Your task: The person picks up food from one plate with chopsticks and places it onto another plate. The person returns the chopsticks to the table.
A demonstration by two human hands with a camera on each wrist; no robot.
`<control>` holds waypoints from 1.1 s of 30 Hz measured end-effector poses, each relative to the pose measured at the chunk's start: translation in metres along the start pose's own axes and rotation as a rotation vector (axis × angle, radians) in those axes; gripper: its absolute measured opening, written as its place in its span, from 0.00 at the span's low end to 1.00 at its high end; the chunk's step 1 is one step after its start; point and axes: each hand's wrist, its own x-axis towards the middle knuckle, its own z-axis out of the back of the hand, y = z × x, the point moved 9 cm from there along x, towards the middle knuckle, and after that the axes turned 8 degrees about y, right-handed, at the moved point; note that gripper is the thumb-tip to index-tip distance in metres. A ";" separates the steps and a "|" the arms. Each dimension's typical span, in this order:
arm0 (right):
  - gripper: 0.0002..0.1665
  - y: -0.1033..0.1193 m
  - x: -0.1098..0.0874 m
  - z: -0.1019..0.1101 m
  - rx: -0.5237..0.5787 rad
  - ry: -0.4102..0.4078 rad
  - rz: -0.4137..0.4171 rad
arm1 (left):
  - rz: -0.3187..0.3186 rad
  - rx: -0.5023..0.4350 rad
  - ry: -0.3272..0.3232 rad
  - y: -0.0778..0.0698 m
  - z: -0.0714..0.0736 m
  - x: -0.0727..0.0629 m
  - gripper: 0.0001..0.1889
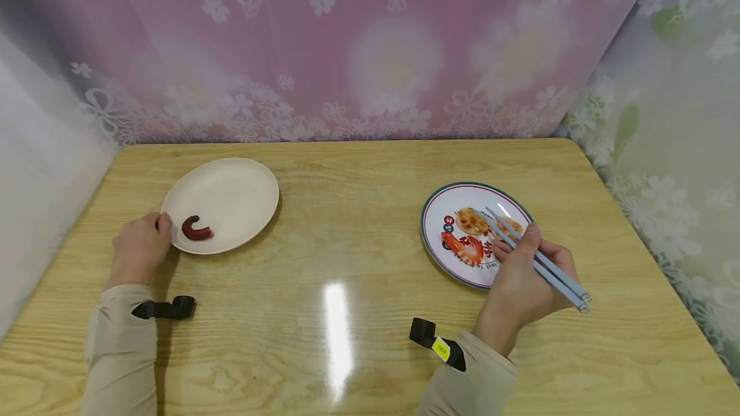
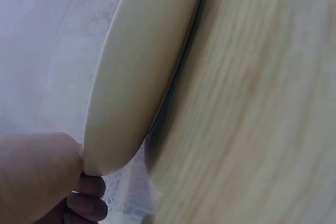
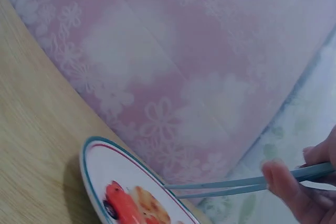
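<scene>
My left hand pinches the near left rim of a cream plate. On that plate lies a dark red curled tentacle piece, close to the hand. In the left wrist view the same plate shows from its outer side, with the thumb and fingers at its edge. My right hand holds a pair of grey-blue chopsticks over a patterned plate. Their tips are by the lotus root slices; whether they touch cannot be told. A red-orange shrimp lies beside the slices.
Both plates stand on a wooden table, well apart from each other. A pink flowered curtain hangs behind the table's far edge, and a pale flowered one hangs on the right.
</scene>
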 end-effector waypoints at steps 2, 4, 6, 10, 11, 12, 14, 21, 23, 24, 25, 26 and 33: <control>0.13 -0.002 0.003 0.004 0.007 -0.006 -0.038 | 0.002 0.001 0.001 0.001 0.002 0.000 0.24; 0.14 0.000 0.005 0.006 0.009 -0.007 -0.063 | 0.002 -0.001 0.002 0.001 0.002 0.000 0.24; 0.14 0.002 0.006 0.008 0.003 -0.005 -0.082 | -0.002 -0.002 -0.003 0.000 0.003 -0.001 0.24; 0.15 0.002 0.007 0.007 -0.034 0.012 -0.106 | -0.018 -0.001 -0.021 -0.003 0.004 -0.001 0.23; 0.15 0.002 0.007 0.006 -0.042 0.015 -0.108 | -0.019 0.000 -0.020 -0.004 0.004 -0.001 0.23; 0.16 0.001 0.007 0.006 -0.046 0.016 -0.113 | -0.020 0.001 -0.018 -0.004 0.004 -0.001 0.23; 0.16 0.000 0.007 0.005 -0.057 0.019 -0.113 | -0.021 0.002 -0.014 -0.004 0.004 -0.001 0.23; 0.16 -0.005 0.005 -0.002 -0.069 0.049 -0.094 | -0.007 -0.010 -0.015 -0.001 0.003 -0.001 0.24; 0.16 -0.007 0.005 -0.005 -0.085 0.062 -0.095 | -0.008 -0.010 -0.012 -0.001 0.003 -0.002 0.24; 0.17 -0.008 0.004 -0.006 -0.088 0.067 -0.099 | -0.006 -0.010 -0.013 -0.001 0.002 -0.002 0.24; 0.17 -0.009 0.004 -0.007 -0.101 0.072 -0.102 | -0.006 -0.009 -0.010 -0.001 0.002 -0.002 0.24; 0.17 -0.011 0.004 -0.008 -0.112 0.078 -0.108 | -0.007 -0.009 -0.009 -0.001 0.001 -0.002 0.23; 0.16 -0.013 0.004 -0.012 -0.161 0.101 -0.141 | -0.012 -0.022 -0.017 0.001 0.002 0.000 0.23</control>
